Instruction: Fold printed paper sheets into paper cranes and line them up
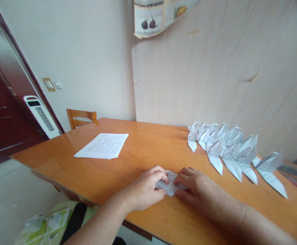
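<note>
A small folded piece of printed paper (171,183) lies on the wooden table near its front edge, between my two hands. My left hand (149,187) grips its left side, thumb below and fingers above. On the opposite side, my right hand (195,187) pinches the paper the same way. Both hands cover the ends of the sheet, so only its middle shows. Several finished-looking folded paper figures (214,154), made of similar printed sheets with upright points and flat tails, stand in rows to the right of my hands.
A stack of printed sheets (103,145) lies on the left part of the table (148,143). Behind the table's far left corner stands a wooden chair (82,117). A white heater (42,115) is by the door, and a stool with a power strip (47,226) sits below at left.
</note>
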`<state>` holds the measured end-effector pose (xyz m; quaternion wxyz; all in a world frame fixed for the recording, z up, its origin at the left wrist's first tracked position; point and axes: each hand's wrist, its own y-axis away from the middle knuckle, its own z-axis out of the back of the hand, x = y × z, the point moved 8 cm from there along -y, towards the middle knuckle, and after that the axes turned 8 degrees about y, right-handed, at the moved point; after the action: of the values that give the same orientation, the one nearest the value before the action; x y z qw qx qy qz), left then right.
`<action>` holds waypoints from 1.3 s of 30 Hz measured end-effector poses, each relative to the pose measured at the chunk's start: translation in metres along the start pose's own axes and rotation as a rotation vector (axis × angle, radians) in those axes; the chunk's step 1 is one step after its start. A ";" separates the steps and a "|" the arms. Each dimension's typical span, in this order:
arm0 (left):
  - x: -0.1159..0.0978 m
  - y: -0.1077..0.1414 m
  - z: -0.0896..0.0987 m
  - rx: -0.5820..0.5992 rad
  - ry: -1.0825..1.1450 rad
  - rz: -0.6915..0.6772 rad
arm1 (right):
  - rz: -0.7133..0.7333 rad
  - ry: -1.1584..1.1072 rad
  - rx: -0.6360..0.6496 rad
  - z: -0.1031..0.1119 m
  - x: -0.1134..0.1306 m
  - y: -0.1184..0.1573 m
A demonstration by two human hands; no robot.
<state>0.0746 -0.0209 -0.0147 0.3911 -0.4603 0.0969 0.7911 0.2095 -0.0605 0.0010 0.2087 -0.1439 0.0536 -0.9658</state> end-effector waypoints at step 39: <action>-0.001 0.002 0.002 -0.059 0.064 -0.046 | 0.095 -0.033 -0.049 -0.006 0.015 -0.001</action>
<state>0.0721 -0.0219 -0.0132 0.3924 -0.4988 0.0754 0.7691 0.1945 -0.0653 -0.0010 0.2517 -0.1623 0.0805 -0.9507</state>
